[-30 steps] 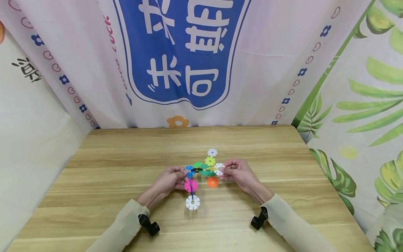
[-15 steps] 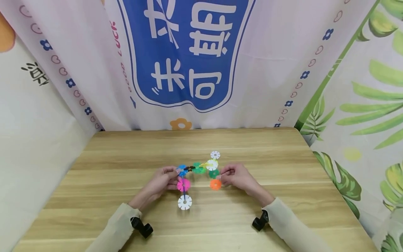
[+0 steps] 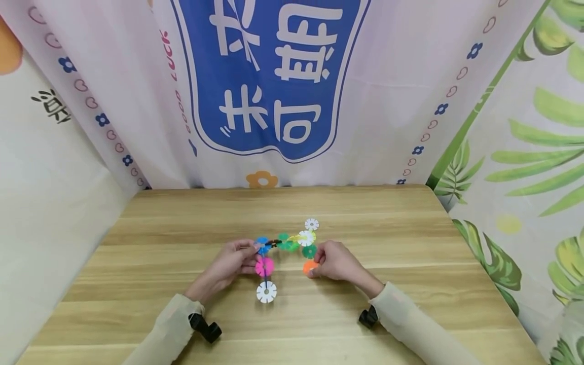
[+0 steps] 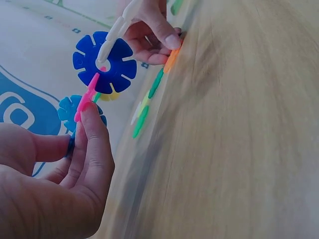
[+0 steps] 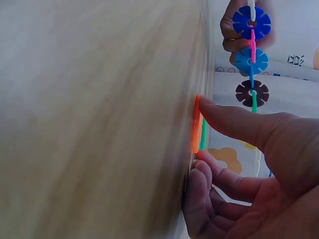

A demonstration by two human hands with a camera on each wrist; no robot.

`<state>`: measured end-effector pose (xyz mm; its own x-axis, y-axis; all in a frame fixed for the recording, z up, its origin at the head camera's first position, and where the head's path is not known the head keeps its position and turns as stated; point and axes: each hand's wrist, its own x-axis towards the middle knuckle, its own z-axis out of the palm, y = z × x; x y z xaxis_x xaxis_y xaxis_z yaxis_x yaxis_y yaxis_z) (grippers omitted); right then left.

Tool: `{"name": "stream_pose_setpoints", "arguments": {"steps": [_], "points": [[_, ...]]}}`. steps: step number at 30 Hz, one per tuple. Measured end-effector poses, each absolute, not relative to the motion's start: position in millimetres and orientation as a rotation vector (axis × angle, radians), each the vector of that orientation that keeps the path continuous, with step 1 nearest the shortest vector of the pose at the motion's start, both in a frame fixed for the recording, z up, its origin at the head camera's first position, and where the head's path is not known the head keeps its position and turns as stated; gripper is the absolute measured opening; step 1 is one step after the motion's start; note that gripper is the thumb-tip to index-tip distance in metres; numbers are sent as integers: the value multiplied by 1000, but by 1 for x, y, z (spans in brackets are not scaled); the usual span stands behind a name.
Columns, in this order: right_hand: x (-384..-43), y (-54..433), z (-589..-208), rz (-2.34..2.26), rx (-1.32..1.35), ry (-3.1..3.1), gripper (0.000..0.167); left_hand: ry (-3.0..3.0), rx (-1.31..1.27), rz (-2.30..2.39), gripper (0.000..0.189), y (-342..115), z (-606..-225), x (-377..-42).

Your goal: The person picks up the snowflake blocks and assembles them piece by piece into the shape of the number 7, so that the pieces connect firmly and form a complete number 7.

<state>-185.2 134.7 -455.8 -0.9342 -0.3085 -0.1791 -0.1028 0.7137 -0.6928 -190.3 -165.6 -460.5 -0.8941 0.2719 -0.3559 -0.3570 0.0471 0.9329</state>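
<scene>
My left hand [image 3: 231,264] pinches a light blue notched plastic disc [image 3: 262,245] between thumb and fingers. It belongs to a chain of interlocked discs: below it come a pink disc [image 3: 264,266], a dark blue disc [image 4: 124,62] and a white disc [image 3: 266,292]. A dark brown disc [image 5: 251,93] and green ones lead off from the blue disc toward a second white disc [image 3: 306,238]. My right hand [image 3: 338,261] pinches an orange disc [image 3: 309,265] by its edges, close to the tabletop. A dark green disc [image 3: 309,252] lies beside the orange one.
The wooden table [image 3: 365,218] reaches back to a printed curtain [image 3: 388,101]. A small white disc [image 3: 312,224] lies behind the other discs. Black wrist mounts [image 3: 205,328] hang at both sleeves.
My left hand has moved slightly left with its chain, swinging the chain's far white disc leftward. My right hand has left that white disc and come down to the orange disc.
</scene>
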Motion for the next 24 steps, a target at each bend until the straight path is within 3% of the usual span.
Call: {"name": "stream_pose_setpoints", "arguments": {"steps": [12,19,24], "points": [[-186,144,-460,-1098,-367,2604,32,1874,-70,1895,14,-157,-466,-191],[-191,161,-463,-1401,-422,2335,17,1862,-64,1900,14,-154,-466,-194],[-192,172,-462,-1595,-334,2145,21,1877,-77,1887,13,-153,-465,-196]]}}
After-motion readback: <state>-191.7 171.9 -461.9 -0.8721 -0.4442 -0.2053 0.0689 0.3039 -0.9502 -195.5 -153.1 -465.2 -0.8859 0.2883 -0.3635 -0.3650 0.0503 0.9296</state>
